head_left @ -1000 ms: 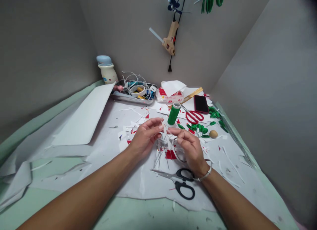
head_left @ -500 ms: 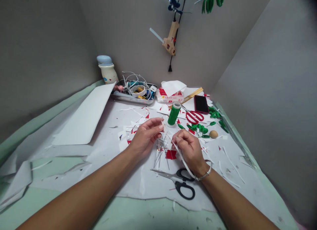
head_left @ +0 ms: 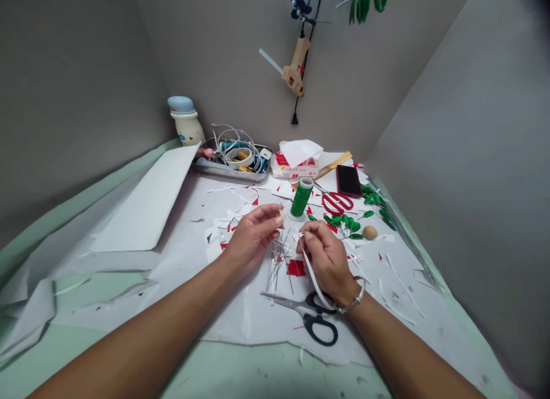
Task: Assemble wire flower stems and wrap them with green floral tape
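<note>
My left hand is closed in a pinch, thumb against the fingers, with a small pale sliver at the fingertips that I cannot make out. Across from it, my right hand pinches the end of a narrow white strip, whose length hangs down past the wrist. Several thin wire stems lie on the paper between the hands, beside a red paper piece. A spool of green thread stands upright just beyond the fingers. Black-handled scissors lie below the right hand.
Behind are a metal tray of cords and spools, a tissue pack, red-handled scissors and a phone. Green wrapped leaves and a brown ball lie right. A glue gun hangs on the wall.
My right hand has shifted slightly and its fingers have turned a little, moving the white strip with them. My left hand stays nearly still.
</note>
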The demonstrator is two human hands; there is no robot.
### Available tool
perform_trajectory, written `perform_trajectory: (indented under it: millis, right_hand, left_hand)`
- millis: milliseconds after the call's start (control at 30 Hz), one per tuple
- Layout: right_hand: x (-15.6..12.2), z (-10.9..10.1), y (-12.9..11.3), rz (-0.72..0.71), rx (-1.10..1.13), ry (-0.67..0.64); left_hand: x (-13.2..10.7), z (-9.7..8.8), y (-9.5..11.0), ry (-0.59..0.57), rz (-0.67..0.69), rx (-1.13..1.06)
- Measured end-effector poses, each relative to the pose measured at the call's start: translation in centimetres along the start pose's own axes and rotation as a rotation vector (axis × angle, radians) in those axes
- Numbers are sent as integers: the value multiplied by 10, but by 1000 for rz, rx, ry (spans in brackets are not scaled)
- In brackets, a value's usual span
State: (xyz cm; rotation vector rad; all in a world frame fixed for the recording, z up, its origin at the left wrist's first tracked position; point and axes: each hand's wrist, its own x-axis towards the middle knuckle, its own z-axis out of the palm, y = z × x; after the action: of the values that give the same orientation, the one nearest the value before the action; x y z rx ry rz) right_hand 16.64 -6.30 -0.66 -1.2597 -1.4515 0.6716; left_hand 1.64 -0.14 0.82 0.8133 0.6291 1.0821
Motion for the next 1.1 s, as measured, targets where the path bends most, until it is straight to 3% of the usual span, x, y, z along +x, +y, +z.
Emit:
perform_trajectory:
  millis: [667, 1100]
  right_hand:
    - [-1, -1, 1, -178, -101, -15]
    - [-1, 0, 5, -129, -7, -56]
  left_hand:
    - [0, 2, 0, 13, 2, -8]
    - [-1, 2, 0, 22, 15, 13]
